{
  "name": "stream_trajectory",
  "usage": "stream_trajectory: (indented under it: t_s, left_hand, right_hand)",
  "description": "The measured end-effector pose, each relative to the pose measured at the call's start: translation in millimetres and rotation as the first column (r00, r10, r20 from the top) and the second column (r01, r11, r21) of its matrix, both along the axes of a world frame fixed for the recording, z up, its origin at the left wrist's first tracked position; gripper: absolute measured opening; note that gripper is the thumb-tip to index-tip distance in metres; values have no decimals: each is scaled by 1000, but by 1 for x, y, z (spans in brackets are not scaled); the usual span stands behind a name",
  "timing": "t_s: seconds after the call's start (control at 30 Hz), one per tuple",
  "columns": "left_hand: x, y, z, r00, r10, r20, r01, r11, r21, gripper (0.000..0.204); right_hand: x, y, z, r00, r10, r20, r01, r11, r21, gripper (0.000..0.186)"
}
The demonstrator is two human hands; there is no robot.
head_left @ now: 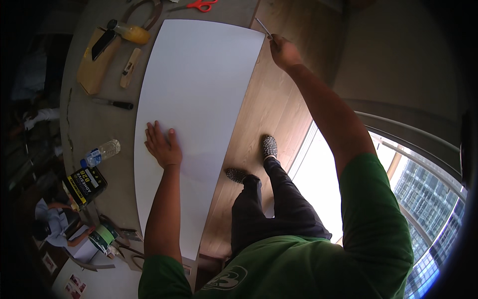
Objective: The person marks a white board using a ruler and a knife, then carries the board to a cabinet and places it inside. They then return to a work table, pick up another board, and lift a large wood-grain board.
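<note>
My left hand (163,147) lies flat, fingers spread, on a long white sheet (204,74) along the edge of the grey worktable (104,60). My right hand (284,52) is closed round a thin metal tool (263,26) just beyond the sheet's upper right corner, over the wooden floor. I cannot tell what kind of tool it is.
On the table are orange-handled scissors (199,5), a yellow bottle (134,35), a wooden box (88,74), a wooden plane (127,77), a black-handled tool (119,103), a water bottle (107,148) and a dark tin (84,184). Another person (50,224) is at lower left. A window (423,199) is right.
</note>
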State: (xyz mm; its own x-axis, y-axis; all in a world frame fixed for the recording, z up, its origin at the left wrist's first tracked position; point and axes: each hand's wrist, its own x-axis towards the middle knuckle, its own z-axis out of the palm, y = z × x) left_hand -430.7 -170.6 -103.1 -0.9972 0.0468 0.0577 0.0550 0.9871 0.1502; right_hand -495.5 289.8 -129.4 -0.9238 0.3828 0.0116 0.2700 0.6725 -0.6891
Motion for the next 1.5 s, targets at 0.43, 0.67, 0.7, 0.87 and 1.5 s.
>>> stream_trajectory:
  t_s: [0.43, 0.67, 0.7, 0.87, 1.5]
  left_hand:
    - [0, 0, -1, 999, -17, -29, 17, 1000, -3, 65]
    - [1, -1, -1, 999, -26, -38, 25, 1000, -14, 64]
    - [1, 0, -1, 999, -29, -40, 28, 999, -18, 64]
    - [0, 3, 1, 1000, -21, -6, 21, 1000, 6, 66]
    - [1, 2, 0, 1000, -6, -2, 6, 1000, 1, 65]
  right_hand:
    - [9, -14, 2, 999, 52, -16, -50, 993, 110, 30]
    - [62, -53, 5, 977, 213, 12, -213, 972, 101, 28]
    - [73, -60, 6, 966, 256, 24, -257, 960, 113, 25]
    - [134, -113, -3, 915, 393, 89, -401, 910, 105, 30]
    - [14, -1, -7, 993, -5, -119, -1, 999, -49, 29]
